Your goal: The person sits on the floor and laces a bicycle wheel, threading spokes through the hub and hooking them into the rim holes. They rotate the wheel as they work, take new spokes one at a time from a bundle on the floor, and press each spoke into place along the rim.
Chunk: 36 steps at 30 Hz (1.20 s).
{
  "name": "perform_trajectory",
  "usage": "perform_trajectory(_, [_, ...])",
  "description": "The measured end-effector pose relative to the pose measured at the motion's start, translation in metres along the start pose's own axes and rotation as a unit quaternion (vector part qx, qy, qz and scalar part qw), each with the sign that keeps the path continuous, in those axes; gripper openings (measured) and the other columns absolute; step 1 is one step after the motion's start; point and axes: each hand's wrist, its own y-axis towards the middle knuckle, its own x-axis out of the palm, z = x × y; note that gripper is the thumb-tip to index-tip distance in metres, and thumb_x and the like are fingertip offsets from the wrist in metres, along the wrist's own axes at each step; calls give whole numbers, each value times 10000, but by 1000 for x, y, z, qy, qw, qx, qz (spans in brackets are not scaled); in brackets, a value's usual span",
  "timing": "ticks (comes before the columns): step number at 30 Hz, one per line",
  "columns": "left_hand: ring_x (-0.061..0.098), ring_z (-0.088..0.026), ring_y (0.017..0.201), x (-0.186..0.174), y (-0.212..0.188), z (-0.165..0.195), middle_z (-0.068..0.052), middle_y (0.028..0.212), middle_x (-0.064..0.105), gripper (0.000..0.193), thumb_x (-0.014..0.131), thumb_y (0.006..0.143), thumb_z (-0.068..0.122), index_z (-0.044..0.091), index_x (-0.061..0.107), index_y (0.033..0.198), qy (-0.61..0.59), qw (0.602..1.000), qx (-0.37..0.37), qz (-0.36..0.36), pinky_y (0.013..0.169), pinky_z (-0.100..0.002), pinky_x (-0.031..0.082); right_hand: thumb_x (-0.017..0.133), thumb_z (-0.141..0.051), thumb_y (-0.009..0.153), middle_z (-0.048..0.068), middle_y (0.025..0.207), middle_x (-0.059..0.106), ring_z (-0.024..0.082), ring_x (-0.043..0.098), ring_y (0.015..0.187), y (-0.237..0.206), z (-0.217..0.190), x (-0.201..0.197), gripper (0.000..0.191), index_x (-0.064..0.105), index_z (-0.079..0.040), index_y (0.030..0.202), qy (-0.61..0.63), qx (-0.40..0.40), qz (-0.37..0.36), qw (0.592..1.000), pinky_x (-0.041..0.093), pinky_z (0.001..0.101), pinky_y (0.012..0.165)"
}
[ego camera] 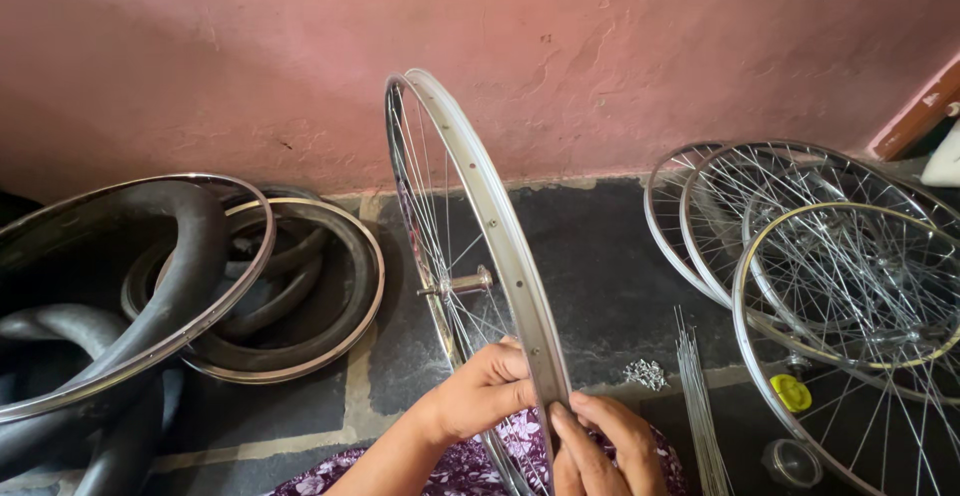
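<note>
Head view, nearest to us: our left hand (485, 388) wraps its fingers around the lower part of the silver wheel rim (495, 226), gripping it from the left side, while our right hand (600, 446) pinches the same rim from the right with thumb and fingertips closed narrowly on its edge. The rim stands upright between our two hands, rising away from us, its hub and axle (462, 282) just above the left hand. It rests over our lap, on purple patterned cloth (470, 466).

Just to the right lie a bundle of loose spokes (695, 406) and a small heap of spoke nipples (646, 374) on the dark floor (600, 266). Near them sit a yellow round cap (790, 393) and a small clear round container (792, 462); we cannot tell whether either bears a label.

Further right lies a stack of spoked wheels (840, 276). At left, bare rims (200, 286) lie with black inner tubes (150, 306). Behind all stands a pink wall (500, 46).
</note>
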Motion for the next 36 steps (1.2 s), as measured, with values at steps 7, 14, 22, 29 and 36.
perform_trajectory(7, [645, -106, 981, -4, -1, -4, -15, 1045, 716, 209, 773, 957, 150, 3, 738, 1101, -80, 996, -31, 4, 898, -288, 522, 772, -10, 753, 90, 1112, 657, 197, 700, 921, -31, 42, 28, 313, 757, -141, 1037, 0, -56, 34, 998, 610, 262, 773])
perform_trajectory(14, [681, -92, 968, -8, -3, -5, -12, 1031, 758, 201, 722, 1020, 163, -11, 755, 1115, -69, 992, -103, 21, 894, -264, 555, 810, -74, 788, 112, 1137, 655, 193, 718, 936, -55, 66, 39, 277, 765, -144, 1052, 36, -62, 15, 997, 641, 247, 774])
perform_trajectory(22, [680, -121, 945, -6, -1, -1, -30, 1019, 753, 199, 757, 984, 171, 8, 760, 1100, -96, 993, -74, 9, 877, -291, 552, 782, -65, 803, 123, 1151, 645, 217, 722, 957, -38, 46, 30, 289, 742, -151, 1075, 17, -50, 10, 999, 641, 265, 767])
perform_trajectory(29, [597, -175, 1158, -7, -2, 5, -13, 1113, 703, 234, 705, 979, 309, 85, 760, 1018, 68, 997, 33, 25, 1085, -399, 427, 781, -34, 826, 87, 1079, 698, 195, 748, 919, -19, 18, 28, 274, 741, -161, 1065, 16, 29, 23, 999, 606, 237, 706])
perform_trajectory(36, [582, -223, 1192, 1, 2, 3, -21, 1048, 720, 157, 773, 925, 230, 84, 808, 970, 129, 983, 45, 122, 1245, -438, 248, 715, 16, 723, 126, 983, 691, 263, 739, 830, -13, 23, 8, 413, 724, -91, 1122, 33, -10, -38, 999, 620, 380, 756])
